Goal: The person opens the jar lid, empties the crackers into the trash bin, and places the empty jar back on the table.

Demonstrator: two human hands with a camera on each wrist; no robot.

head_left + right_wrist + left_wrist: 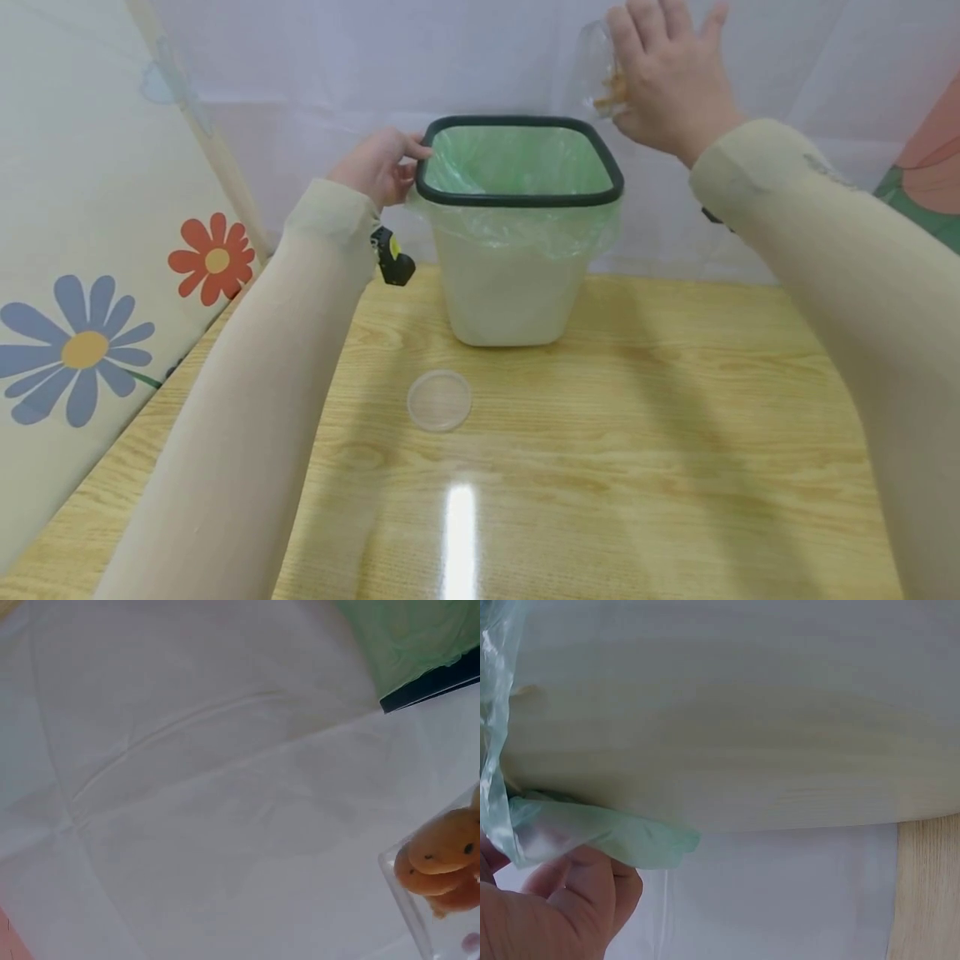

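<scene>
Sleeves (251, 400); orange pieces (446, 851) in clear container (592, 62)

No text, label, brand or number can be read, whether on the bin (510, 283) at the left hand (381, 169) or the clear container (592, 71) in the right hand (669, 83).

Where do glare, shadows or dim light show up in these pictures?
Head view: a bright white glare streak on the wooden table, broad soft shadows across it, the clear container hard to make out against the pale backdrop; left wrist view: dim, greyish light on the bin; right wrist view: dull light too, the container cut off by the frame.
</scene>
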